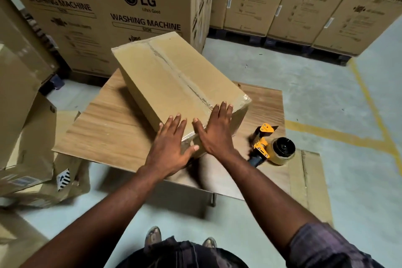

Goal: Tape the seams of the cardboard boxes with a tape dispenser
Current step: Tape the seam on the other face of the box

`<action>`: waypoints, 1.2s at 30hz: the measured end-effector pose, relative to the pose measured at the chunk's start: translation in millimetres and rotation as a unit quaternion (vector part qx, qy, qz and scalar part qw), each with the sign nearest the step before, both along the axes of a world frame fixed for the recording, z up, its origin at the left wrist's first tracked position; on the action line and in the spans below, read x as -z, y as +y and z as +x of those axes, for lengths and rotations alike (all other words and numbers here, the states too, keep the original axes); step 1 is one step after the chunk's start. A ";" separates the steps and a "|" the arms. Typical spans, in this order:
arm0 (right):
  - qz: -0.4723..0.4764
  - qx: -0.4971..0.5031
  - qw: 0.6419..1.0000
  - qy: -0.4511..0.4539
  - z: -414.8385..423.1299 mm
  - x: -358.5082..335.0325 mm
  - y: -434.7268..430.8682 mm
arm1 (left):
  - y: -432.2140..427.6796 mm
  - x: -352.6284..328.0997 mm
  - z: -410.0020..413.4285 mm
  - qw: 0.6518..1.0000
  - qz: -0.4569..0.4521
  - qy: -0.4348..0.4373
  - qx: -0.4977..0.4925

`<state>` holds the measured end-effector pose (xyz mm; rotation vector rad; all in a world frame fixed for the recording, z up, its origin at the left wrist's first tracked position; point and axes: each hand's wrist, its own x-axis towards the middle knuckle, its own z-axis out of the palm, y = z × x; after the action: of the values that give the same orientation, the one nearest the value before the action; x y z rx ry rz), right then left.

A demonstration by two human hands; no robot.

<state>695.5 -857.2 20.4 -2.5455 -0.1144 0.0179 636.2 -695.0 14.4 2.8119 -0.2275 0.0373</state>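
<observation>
Setting: warehouse bay with a pale concrete floor; tall printed washing-machine cartons stood beyond both hands.
Surface: low wood-grain table lay under the hands and reached out to either side of them.
Task object: plain brown rectangular cardboard box sat on the table, skewed. Its near end was under both palms and its length ran away from the fingertips.
Seam: glossy strip of clear tape covered the box's centre seam, starting just ahead of the right fingertips and running to the far end.
Left hand: flat and wide, fingers straight and spread, pressed on the box's near corner. The thumb pointed toward the right hand, and nothing was held.
Right hand: flat, fingers straight, pressed on the box top just beside the left hand, fingertips at the near end of the seam. Nothing was held.
Tool: yellow-framed tape dispenser with a tan tape roll lay on the table to the outer side of the right wrist, near it but not touching.
Other: flattened cardboard sheet lay beyond the dispenser, farther out from the right hand. A yellow floor line ran farther out again.
</observation>
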 end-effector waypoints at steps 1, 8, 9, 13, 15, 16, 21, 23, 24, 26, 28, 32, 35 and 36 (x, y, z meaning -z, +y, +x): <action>0.005 -0.022 1.000 -0.005 8.6 1.7 -11.1 | -7.6 -1.8 -3.1 1.000 0.017 0.001 0.007; -0.068 -0.093 0.993 -0.007 67.5 -18.2 -48.2 | -23.5 -25.8 23.8 0.998 0.026 0.035 0.038; -0.081 -0.102 0.992 -0.001 53.5 -16.0 -35.7 | -13.5 -24.7 28.8 0.998 0.037 0.049 0.033; -0.147 -0.150 0.978 -0.006 -13.4 -0.4 6.3 | 32.0 -16.7 50.1 0.996 0.071 0.046 0.041; -0.154 -0.137 0.978 -0.022 -16.6 2.4 8.0 | 45.0 -16.9 58.6 0.994 0.094 0.037 0.051; -0.149 -0.138 0.979 -0.020 -15.0 1.1 5.0 | 48.8 -16.1 60.8 0.992 0.107 0.035 0.054; -0.144 -0.175 0.974 -0.005 24.0 -7.6 -38.2 | 60.7 -20.2 80.3 0.995 0.087 0.021 0.049; -0.190 -0.106 0.976 0.004 52.3 -15.5 -53.1 | 65.9 -22.8 92.2 0.995 0.087 0.025 0.046; -0.211 -0.051 0.976 0.004 61.0 -19.4 -53.9 | 70.9 -22.6 96.7 0.995 0.087 0.032 0.036; -0.233 0.060 0.971 0.000 64.0 -24.5 -33.7 | 93.8 -19.5 108.1 0.996 0.083 0.024 0.002; -0.232 0.089 0.968 0.028 51.3 -18.4 5.9 | 129.8 -21.1 121.4 0.996 0.085 0.024 -0.032; -0.207 0.092 0.974 0.032 25.3 3.5 51.0 | 207.8 -19.3 137.4 0.989 0.109 0.015 -0.096; -0.182 0.101 0.978 0.033 41.8 4.5 43.6 | 221.1 -12.5 138.7 0.985 0.139 -0.014 -0.106; -0.169 0.099 0.980 0.034 53.0 3.0 38.4 | 215.8 -11.7 138.5 0.984 0.141 -0.019 -0.111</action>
<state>748.4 -818.8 17.4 -2.8797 0.1840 0.0504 774.8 -479.1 26.1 3.1076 0.0818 0.1181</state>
